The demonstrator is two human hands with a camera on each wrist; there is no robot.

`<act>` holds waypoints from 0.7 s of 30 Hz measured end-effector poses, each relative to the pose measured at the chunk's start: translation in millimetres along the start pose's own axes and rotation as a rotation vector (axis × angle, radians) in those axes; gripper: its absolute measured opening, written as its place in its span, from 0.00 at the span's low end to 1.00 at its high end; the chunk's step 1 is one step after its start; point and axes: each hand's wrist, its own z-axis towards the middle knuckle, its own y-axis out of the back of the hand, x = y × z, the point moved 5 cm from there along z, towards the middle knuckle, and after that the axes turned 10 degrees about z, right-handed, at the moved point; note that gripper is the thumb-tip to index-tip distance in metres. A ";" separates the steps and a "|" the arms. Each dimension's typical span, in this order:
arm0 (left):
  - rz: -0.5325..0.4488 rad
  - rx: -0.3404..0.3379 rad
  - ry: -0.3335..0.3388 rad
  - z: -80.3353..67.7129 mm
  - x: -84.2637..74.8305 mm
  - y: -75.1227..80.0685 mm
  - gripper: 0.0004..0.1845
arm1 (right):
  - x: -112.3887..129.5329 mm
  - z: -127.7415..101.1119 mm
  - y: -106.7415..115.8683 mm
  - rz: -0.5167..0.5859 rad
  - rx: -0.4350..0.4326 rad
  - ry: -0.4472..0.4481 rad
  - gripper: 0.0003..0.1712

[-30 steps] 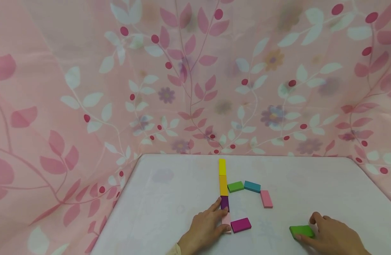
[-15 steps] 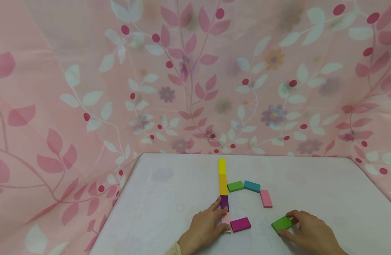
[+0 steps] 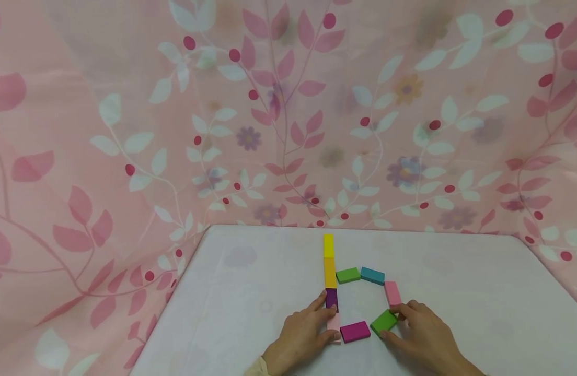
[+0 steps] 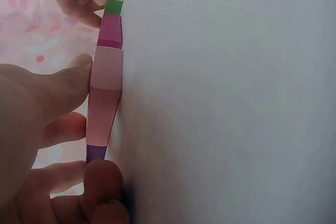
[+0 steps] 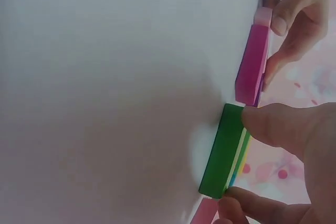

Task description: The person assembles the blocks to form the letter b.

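Observation:
My right hand [image 3: 427,334] pinches a green block [image 3: 384,323] between thumb and fingers. The block lies slanted between a magenta block [image 3: 355,332] and a pink block [image 3: 392,293]; in the right wrist view a narrow gap parts the green block [image 5: 223,150] from the magenta block [image 5: 253,64]. My left hand [image 3: 302,334] rests on the lower part of a straight column. Its thumb touches the light pink block [image 3: 333,322], and its fingers lie by the dark purple block [image 3: 332,300]. From the left wrist, the light pink block [image 4: 105,98] stands beside the thumb.
Above in the column are an orange block [image 3: 330,273] and a yellow block [image 3: 328,245]. Another green block [image 3: 348,275] and a blue block [image 3: 372,275] curve off to the right. All lie on a white table [image 3: 251,277] before a floral pink curtain [image 3: 288,115].
My right hand has brought the green block leftward from the right side of the table and turned it, up between the magenta and pink blocks. The left hand has stayed in place.

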 end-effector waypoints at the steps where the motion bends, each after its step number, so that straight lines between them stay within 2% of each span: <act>1: -0.002 0.004 0.001 0.1 0.1 -0.4 0.31 | 1.7 0.7 -0.9 -0.001 -0.002 0.001 0.36; 12: -0.001 0.018 0.017 2.7 1.7 -0.8 0.30 | 12.8 3.5 -1.7 0.012 -0.026 0.067 0.30; 17: -0.014 0.024 0.026 2.2 1.2 -0.3 0.30 | 12.2 3.4 -1.1 0.019 -0.008 0.044 0.32; 21: -0.012 0.024 0.021 2.1 0.3 0.5 0.30 | 7.3 4.5 8.4 0.055 -0.043 0.060 0.33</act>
